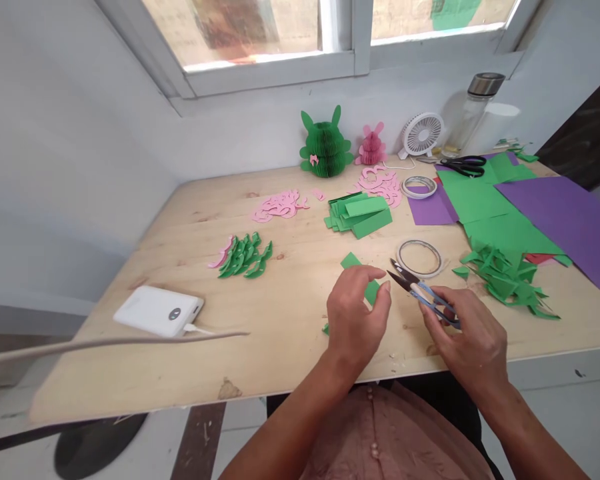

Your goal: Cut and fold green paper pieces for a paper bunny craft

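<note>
A pale wooden tabletop (290, 300) stands below a white-framed window (362, 40) in the head view I monitor. I record the right hand (473, 333) clamped on blue-handled, dark-bladed scissors (433, 298), blades parted. The left hand (355, 310), thumb and forefinger slightly apart, is near the blade tips; a green paper strip (351, 260) lies partly hidden behind it, nearer than the stacked green paper rectangles (367, 208).

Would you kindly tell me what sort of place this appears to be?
It looks like a papercraft workspace, perhaps in a home or small workshop: green paper strips lie piled up, the right hand holds scissors, and a green paper figure stands at the back.
</note>
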Demonstrator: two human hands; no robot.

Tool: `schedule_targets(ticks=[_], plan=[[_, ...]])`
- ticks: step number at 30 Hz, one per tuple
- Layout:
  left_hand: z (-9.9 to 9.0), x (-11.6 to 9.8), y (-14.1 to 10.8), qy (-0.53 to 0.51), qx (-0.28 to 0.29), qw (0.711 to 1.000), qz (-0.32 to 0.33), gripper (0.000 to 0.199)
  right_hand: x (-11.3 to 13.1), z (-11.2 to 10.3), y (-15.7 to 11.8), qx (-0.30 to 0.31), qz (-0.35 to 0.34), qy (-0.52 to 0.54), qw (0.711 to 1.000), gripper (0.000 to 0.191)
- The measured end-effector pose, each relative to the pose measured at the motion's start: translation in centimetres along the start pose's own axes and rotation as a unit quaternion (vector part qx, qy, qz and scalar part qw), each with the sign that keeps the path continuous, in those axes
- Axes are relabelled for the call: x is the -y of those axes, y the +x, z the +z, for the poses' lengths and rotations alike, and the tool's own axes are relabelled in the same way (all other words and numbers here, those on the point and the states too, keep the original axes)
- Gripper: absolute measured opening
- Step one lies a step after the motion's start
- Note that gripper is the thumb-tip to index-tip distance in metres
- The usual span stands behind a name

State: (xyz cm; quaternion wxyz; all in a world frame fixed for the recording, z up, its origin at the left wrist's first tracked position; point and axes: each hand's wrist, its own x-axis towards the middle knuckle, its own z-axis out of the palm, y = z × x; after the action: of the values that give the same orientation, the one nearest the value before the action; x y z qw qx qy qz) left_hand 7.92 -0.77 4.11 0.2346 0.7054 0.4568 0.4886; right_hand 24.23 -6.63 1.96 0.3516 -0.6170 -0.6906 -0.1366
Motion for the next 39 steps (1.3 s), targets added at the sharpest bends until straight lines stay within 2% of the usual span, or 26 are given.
schedule_targets(ticks=[3,7,21,34,39], plan=[[0.4,0.0,-0.1,0.071,-0.03,0.994,0.081,0.006,0.6,-0.1,0.0,-0.005,-0.011,-0.007,1.0,0.016],[0.9,0.4,-0.1,0.113,-0.044,0.986,0.114,0.006,1.4,-0.2,0.0,-0.007,-0.025,-0.016,1.0,0.016],[0.8,0.8,-0.3,0.11,-0.027,0.992,0.052,0.011,2.2,-0.4,-0.2,-0.009,-0.062,-0.02,0.998,0.017],[0.2,0.4,-0.5,0.102,-0.017,0.993,0.051,0.012,2.3,-0.6,-0.6,0.002,-0.063,-0.019,0.998,0.02],[0.1,0.1,-0.4,0.083,-0.009,0.997,0.004,0.01,2.5,-0.6,-0.6,-0.002,-0.076,-0.023,0.997,0.021]])
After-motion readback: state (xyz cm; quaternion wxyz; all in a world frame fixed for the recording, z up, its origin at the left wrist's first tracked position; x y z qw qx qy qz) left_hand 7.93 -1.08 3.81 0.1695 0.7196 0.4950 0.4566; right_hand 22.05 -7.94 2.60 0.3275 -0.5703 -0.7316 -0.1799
